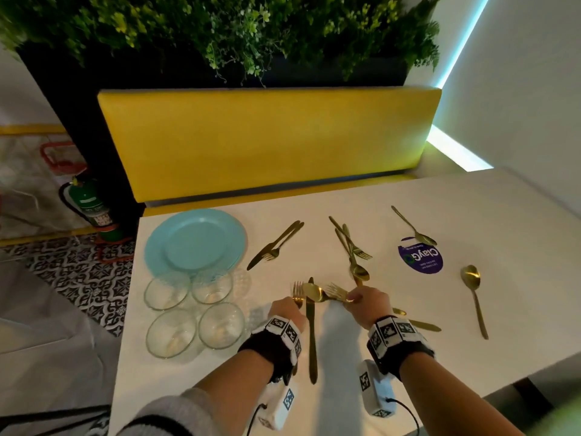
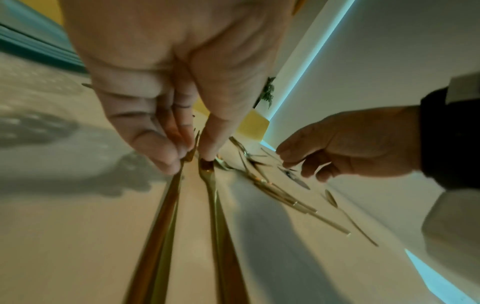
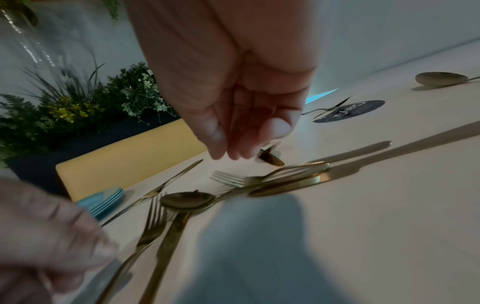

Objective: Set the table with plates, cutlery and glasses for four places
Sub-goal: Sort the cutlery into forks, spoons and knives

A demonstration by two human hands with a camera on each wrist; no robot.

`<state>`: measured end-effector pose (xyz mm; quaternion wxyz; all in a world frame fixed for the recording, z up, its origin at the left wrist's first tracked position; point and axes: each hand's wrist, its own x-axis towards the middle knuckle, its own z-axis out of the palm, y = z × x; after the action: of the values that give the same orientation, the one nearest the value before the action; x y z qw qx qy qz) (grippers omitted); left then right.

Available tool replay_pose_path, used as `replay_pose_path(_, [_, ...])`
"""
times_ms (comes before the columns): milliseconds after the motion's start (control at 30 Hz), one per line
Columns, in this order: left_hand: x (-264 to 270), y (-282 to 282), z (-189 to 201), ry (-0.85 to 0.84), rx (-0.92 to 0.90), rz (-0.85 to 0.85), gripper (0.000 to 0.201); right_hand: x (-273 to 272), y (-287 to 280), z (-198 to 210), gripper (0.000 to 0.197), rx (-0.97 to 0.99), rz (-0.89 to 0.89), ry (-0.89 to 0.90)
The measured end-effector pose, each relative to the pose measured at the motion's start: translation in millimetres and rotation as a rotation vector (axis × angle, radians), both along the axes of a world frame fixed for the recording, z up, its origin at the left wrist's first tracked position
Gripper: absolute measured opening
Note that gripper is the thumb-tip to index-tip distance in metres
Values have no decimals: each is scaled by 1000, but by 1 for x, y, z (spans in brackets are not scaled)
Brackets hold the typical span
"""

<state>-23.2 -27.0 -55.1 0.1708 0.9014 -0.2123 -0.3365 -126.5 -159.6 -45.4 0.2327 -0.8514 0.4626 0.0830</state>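
Looking down from the head view, the white table [image 1: 471,199] filled the lower right of the frame, with a stack of turquoise plates [image 1: 195,240] left of centre and four clear glasses [image 1: 195,313] just below it. Gold cutlery lay scattered to the right: a knife-and-fork pair [image 1: 276,243] near the plates, a crossed cluster [image 1: 350,243] at centre, and a lone spoon [image 1: 473,294] at right, near a purple round sticker [image 1: 419,256].

Only the left wrist view showed the left hand [image 2: 166,98] pinching the neck of a fork [image 2: 191,153] between thumb and fingertips, beside a knife [image 2: 215,205] lying flat on the table.

Only the right wrist view showed the right hand [image 3: 241,115] with fingers loosely bent, apparently holding nothing, above a spoon [image 3: 188,200] and two forks [image 3: 233,179]; motion blur left contact uncertain. There the plates [image 3: 103,202] appeared as stacked blue rims at lower left.
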Motion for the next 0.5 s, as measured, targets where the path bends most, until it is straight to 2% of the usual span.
replay_pose_path(133, [-1,-10,-16,14,101,14,35,-8,-28,-2,24,17,-46,9])
replay_pose_path(367, [10,-15,-18,8,159,24,37,-15,-54,-18,23,42,-105,-19])
replay_pose_path(500, [13,-7,-17,-96,144,48,35,-14,-58,-19,21,43,-89,-14])
